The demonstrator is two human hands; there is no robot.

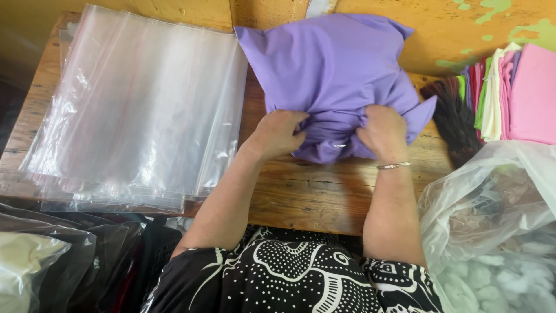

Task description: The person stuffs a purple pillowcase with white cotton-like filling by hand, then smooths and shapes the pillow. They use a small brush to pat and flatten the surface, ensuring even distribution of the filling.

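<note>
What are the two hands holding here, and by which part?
Both the left hand and right hand grip the purple pillow by its bunched near edge.

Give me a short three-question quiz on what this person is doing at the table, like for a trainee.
1. True or false: both hands grip the purple pillow.
2. What lies left of it? A) clear plastic bags B) books C) plates
3. What is on the right hand's wrist?

Key:
1. True: the left hand and right hand press into its near edge.
2. A, the clear plastic bags.
3. A thin silver bracelet.
</note>
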